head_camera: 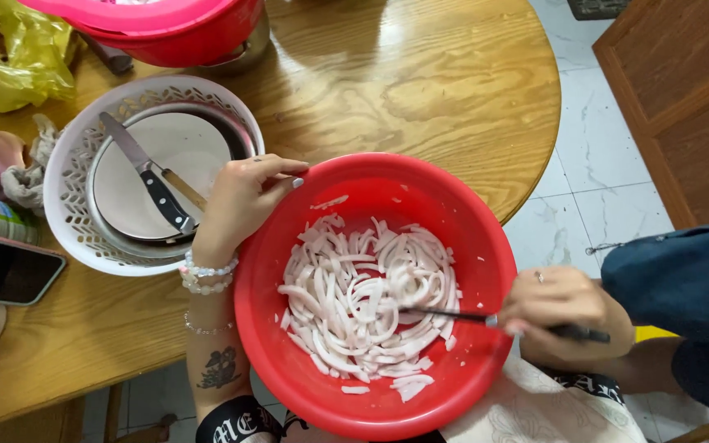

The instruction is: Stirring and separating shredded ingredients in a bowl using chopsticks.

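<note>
1. Right now the right hand [564,316] is closed around a pair of dark chopsticks [486,317], gripped near their back end, with the tips buried in the pale strips.
2. Across from it, the left hand [244,199] rests on the upper-left rim of the red bowl [289,385]; its fingers curl over the edge and steady it, with no object inside the hand.
3. Beaded bracelets [205,276] circle the left wrist, and a dark tattoo [220,368] shows on the forearm below them.
4. Inside the bowl lies a heap of white, curved strips [367,299], spread over most of the bottom, a few stray pieces stuck to the wall.
5. That bowl sits at the near edge of a round wooden table [420,74], partly overhanging it.
6. Just beside the left hand stands a white lattice basket [67,164] holding a plate and a black-handled knife [145,172].
7. Farther left lie a dark phone [2,271] and a yellow plastic bag [10,53]; a second red basin [182,37] sits at the far edge.
</note>
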